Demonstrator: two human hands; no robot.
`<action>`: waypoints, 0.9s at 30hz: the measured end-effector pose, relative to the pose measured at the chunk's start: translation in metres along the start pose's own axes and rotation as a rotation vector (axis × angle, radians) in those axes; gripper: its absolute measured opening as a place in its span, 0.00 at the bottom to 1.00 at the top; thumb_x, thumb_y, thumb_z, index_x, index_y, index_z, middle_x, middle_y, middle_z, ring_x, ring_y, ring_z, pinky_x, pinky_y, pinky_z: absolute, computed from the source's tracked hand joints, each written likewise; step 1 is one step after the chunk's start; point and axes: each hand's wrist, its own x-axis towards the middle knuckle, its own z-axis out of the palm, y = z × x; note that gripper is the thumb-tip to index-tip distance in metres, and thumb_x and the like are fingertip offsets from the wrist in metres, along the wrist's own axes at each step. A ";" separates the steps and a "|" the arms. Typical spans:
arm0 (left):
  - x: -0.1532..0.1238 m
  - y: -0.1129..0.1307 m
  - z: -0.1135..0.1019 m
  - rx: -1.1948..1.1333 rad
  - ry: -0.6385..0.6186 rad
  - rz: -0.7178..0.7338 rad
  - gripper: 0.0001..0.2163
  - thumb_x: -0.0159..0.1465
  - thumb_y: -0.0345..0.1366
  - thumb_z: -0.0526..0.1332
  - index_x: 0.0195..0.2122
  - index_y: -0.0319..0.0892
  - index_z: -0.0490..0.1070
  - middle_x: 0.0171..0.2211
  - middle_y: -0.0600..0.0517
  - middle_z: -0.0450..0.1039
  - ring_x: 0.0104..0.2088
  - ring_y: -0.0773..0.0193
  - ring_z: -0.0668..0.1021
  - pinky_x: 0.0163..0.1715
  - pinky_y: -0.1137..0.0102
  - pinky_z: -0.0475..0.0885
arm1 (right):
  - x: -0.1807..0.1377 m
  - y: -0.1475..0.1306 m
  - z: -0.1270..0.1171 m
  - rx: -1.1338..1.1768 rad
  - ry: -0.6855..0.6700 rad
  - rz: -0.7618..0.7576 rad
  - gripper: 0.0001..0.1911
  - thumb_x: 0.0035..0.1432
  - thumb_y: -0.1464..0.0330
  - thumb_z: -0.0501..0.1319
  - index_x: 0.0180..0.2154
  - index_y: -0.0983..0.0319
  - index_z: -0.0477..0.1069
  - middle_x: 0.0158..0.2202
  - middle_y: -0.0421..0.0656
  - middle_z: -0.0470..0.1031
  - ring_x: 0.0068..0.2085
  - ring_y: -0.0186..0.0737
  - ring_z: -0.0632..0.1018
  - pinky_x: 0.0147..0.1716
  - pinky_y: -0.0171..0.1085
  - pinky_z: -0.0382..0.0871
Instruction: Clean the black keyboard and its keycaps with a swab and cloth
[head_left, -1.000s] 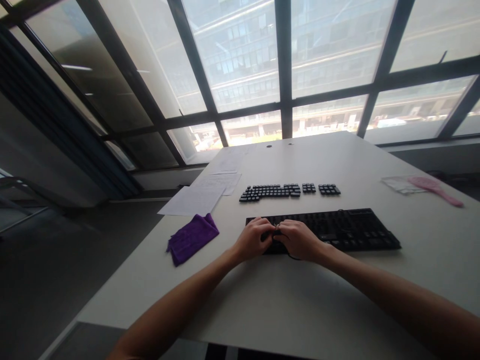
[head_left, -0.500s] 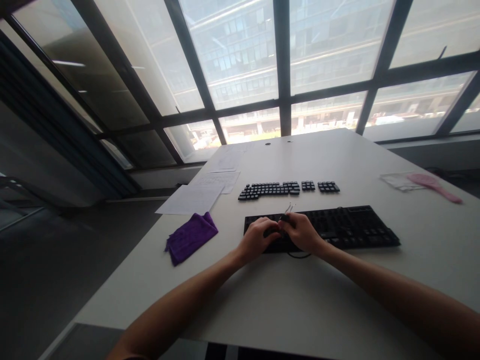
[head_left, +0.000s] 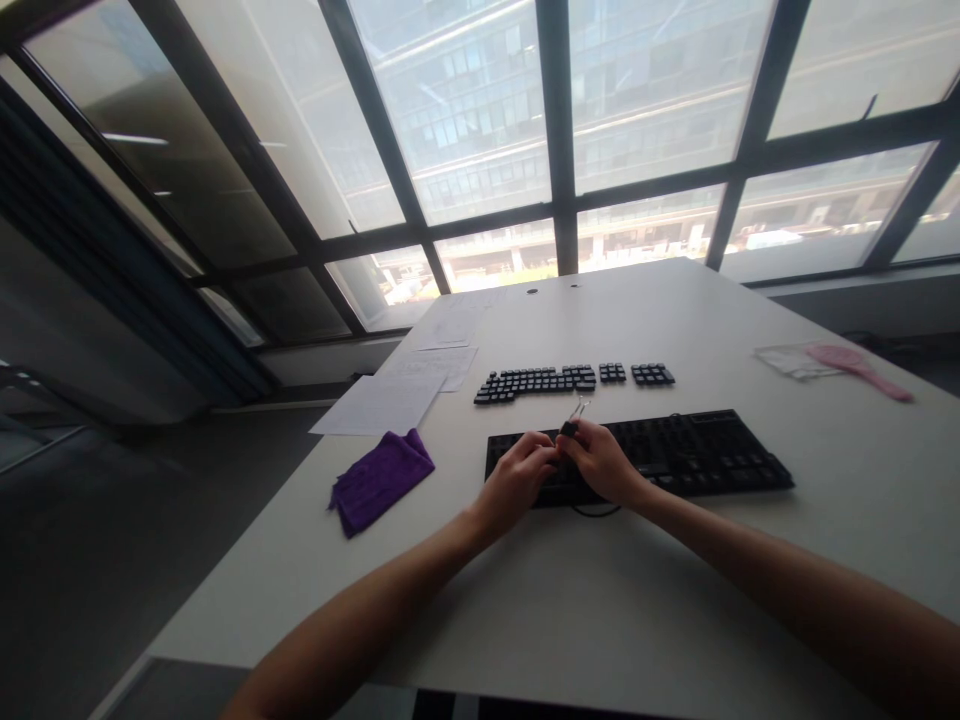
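A black keyboard (head_left: 682,455) lies before me, its near left part covered by my hands. My right hand (head_left: 601,462) is closed on a wire keycap puller (head_left: 580,407), whose thin prongs point up and away. A small black piece (head_left: 568,428) shows at the fingertips; whether it is the puller's handle or a keycap I cannot tell. My left hand (head_left: 523,470) is over the keyboard's left end, its fingers pinched together beside the right fingertips. What they hold, if anything, is hidden. Beyond the keyboard, dark keycaps (head_left: 536,382) are laid out in blocks.
A folded purple cloth (head_left: 381,480) lies on the white table (head_left: 570,590) to the left, with paper sheets (head_left: 382,402) behind it. At the right are a pink handled object (head_left: 855,368) and a pale packet (head_left: 796,362). A cable (head_left: 596,512) curves out from under the keyboard.
The black piece at my right fingertips has come up slightly and shows more clearly. My left fingers have drawn closer together. The whole view has shifted a little.
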 end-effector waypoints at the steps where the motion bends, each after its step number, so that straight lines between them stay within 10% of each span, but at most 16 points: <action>1: 0.000 0.001 0.000 -0.003 -0.009 0.004 0.09 0.68 0.30 0.55 0.47 0.43 0.70 0.45 0.47 0.69 0.44 0.61 0.76 0.45 0.65 0.75 | 0.000 0.001 0.000 0.004 0.000 0.000 0.10 0.61 0.63 0.59 0.30 0.61 0.66 0.25 0.38 0.71 0.28 0.37 0.72 0.28 0.34 0.65; 20: 0.007 0.002 -0.010 -0.108 0.042 -0.145 0.05 0.66 0.31 0.59 0.42 0.43 0.71 0.45 0.48 0.69 0.44 0.61 0.74 0.46 0.66 0.72 | -0.003 0.001 0.003 -0.172 0.044 -0.034 0.11 0.64 0.62 0.56 0.32 0.61 0.69 0.28 0.41 0.75 0.30 0.38 0.74 0.32 0.35 0.65; 27: 0.025 -0.079 -0.040 -0.048 0.109 -0.358 0.04 0.60 0.33 0.65 0.36 0.41 0.75 0.33 0.52 0.77 0.30 0.65 0.77 0.34 0.70 0.73 | 0.000 0.003 0.002 -0.092 0.075 0.006 0.12 0.64 0.61 0.56 0.31 0.61 0.70 0.29 0.43 0.77 0.31 0.40 0.76 0.33 0.36 0.67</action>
